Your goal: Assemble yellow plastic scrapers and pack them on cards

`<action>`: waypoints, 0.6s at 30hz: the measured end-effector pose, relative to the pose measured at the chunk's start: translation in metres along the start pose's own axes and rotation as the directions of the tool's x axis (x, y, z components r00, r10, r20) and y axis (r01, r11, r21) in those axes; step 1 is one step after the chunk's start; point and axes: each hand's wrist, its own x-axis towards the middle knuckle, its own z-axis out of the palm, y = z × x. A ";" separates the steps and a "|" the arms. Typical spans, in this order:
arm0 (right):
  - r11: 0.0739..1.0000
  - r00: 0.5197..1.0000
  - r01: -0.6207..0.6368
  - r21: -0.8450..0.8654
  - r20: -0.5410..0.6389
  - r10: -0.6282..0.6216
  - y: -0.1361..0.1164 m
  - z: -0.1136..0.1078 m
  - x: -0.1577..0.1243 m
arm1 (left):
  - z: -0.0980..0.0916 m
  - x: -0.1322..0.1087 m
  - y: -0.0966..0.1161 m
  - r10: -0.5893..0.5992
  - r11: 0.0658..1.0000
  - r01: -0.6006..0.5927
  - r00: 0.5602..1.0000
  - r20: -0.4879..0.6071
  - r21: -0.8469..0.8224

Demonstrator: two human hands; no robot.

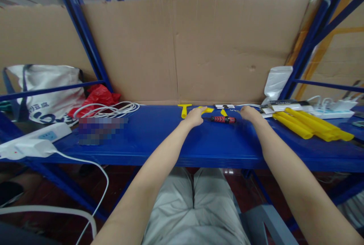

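Both my arms reach out over a blue shelf. My left hand rests knuckles-up on a small yellow part, its fingers curled over it. A yellow T-shaped piece lies just left of that hand. My right hand is closed near the far edge, beside a small white and black device; what it grips is hidden. Between the hands lies a red and black screwdriver.
Yellow tubes and a white power strip lie to the right. At the left are coiled white cable, a red bag, a white tote bag and another power strip. Cardboard backs the shelf.
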 end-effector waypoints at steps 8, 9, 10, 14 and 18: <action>0.998 0.998 0.018 -0.059 0.056 -0.015 0.006 0.017 0.002 | 0.005 -0.005 0.002 0.130 0.972 -0.143 0.988 0.077 0.185; 0.997 0.998 0.036 -0.070 0.058 -0.032 0.003 0.018 0.000 | 0.006 -0.005 0.002 0.135 0.971 -0.148 0.987 0.083 0.187; 0.995 0.997 0.051 -0.082 0.053 -0.047 -0.001 0.018 -0.001 | 0.007 -0.006 0.003 0.138 0.970 -0.152 0.986 0.089 0.188; 0.994 0.999 0.047 -0.101 0.027 -0.044 -0.009 0.018 -0.005 | 0.008 -0.007 0.006 0.134 0.970 -0.153 0.985 0.111 0.187; 0.999 0.998 0.015 -0.034 0.063 -0.013 -0.009 0.020 -0.003 | 0.008 -0.007 0.009 0.125 0.973 -0.148 0.983 0.132 0.180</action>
